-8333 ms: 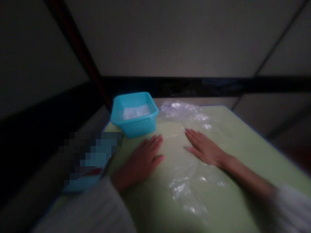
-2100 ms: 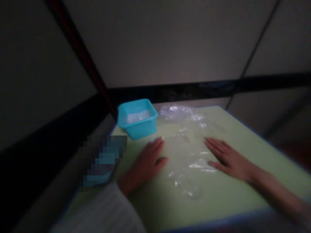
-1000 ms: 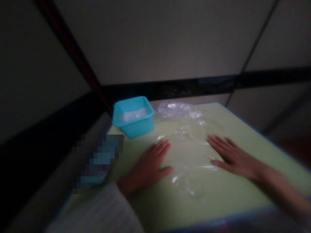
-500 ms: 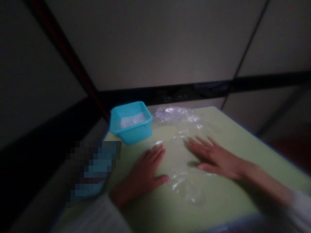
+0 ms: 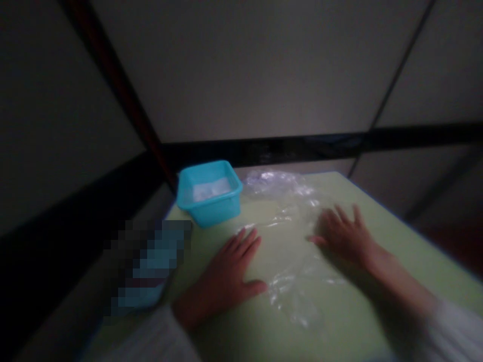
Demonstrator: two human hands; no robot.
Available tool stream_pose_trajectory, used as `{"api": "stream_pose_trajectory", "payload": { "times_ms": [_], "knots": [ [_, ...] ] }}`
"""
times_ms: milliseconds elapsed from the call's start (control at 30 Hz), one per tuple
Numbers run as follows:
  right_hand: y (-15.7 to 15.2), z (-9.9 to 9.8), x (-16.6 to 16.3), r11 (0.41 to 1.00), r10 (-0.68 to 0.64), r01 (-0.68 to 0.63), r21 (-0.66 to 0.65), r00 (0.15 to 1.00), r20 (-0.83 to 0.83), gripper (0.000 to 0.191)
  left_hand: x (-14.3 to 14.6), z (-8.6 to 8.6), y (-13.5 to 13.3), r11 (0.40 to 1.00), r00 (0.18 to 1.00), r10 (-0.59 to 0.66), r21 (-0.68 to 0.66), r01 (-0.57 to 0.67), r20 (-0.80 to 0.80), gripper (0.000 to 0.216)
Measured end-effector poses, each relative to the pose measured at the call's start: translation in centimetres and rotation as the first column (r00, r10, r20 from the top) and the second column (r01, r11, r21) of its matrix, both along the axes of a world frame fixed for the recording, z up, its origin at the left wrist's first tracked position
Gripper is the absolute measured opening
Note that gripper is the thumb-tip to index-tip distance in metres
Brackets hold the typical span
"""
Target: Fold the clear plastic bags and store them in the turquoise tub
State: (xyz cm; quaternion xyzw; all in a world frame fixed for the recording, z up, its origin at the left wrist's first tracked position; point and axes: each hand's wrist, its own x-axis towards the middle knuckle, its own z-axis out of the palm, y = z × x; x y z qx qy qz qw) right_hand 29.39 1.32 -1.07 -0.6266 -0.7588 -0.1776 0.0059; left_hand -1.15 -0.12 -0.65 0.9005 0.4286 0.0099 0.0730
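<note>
The clear plastic film [image 5: 285, 246] lay on the worktop [image 5: 241, 339] betw. my left hand [image 5: 230, 266] and my right hand [image 5: 345, 236], wrinkled at its far and near ends. I judged it v. light, soft and prob. slippery, easy to crease or tear, so best pinched gently at a side edge. My left hand was flat w/ fingers extended, gripping nothing; my right was loosely spread, w/o visible grip. Compared w/ half a sec. earlier, the right one was further toward the film's right side, fingers more bent.
</note>
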Motion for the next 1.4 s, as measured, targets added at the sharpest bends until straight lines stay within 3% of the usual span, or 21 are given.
{"api": "stream_pose_trajectory", "payload": {
  "times_ms": [67,167,233,333,467,567,633,733,833,967,1133,1400],
  "knots": [
    [0.0,0.5,-0.2,1.0,0.02,-0.02,0.004,0.999,-0.036,0.081,0.0,-0.1,0.0,1.0,1.0,-0.001,0.005,0.001,0.002,0.09],
    [-0.3,1.3,-1.9,0.952,0.272,-0.29,-0.096,0.948,-0.165,0.082,-0.2,-0.2,0.0,1.0,1.0,-0.007,0.011,0.007,0.008,0.09],
    [-0.5,1.2,-2.5,0.909,0.337,-0.38,-0.17,0.912,-0.235,0.082,-0.2,-0.4,0.1,1.0,1.0,-0.017,0.022,0.016,0.023,0.09],
    [-0.3,0.4,-1.3,0.917,0.224,-0.299,-0.265,0.933,-0.28,0.087,-0.4,-0.6,0.2,0.998,0.997,-0.041,0.05,0.039,0.06,0.09],
    [0.9,0.2,1.6,0.954,0.035,-0.111,-0.279,0.964,-0.265,0.095,-0.8,-0.8,0.2,0.995,0.997,-0.061,0.076,0.057,0.055,0.088],
    [2.2,1.5,1.3,0.96,0.114,-0.189,-0.208,0.939,-0.325,0.088,-0.7,-0.2,0.0,0.993,0.996,-0.061,0.101,0.055,0.06,0.09],
    [3.4,2.2,0.2,0.927,0.248,-0.333,-0.173,0.889,-0.384,0.077,0.1,0.5,0.0,0.994,0.996,-0.046,0.104,0.037,0.082,0.089],
    [5.3,1.7,-1.2,0.831,0.433,-0.531,-0.167,0.806,-0.404,0.063,2.9,1.5,0.4,0.993,0.989,-0.034,0.114,0.017,0.146,0.071],
    [6.8,-0.2,-1.6,0.813,0.458,-0.556,-0.173,0.794,-0.399,0.056,6.2,1.5,1.5,0.993,0.99,-0.045,0.113,0.03,0.131,0.06],
    [7.6,-2.2,-1.1,0.817,0.457,-0.55,-0.176,0.802,-0.385,0.055,8.5,-0.2,3.1,0.994,0.995,0.005,0.107,-0.017,0.104,0.059],
    [7.7,-2.5,-0.9,0.825,0.452,-0.539,-0.169,0.809,-0.375,0.055,6.7,-1.6,3.8,0.991,0.994,0.02,0.128,-0.034,0.108,0.055],
    [7.4,-2.2,-1.1,0.834,0.436,-0.521,-0.18,0.823,-0.363,0.055,1.7,-1.2,3.6,0.99,0.994,0.059,0.119,-0.069,0.088,0.054]
  ]
}}
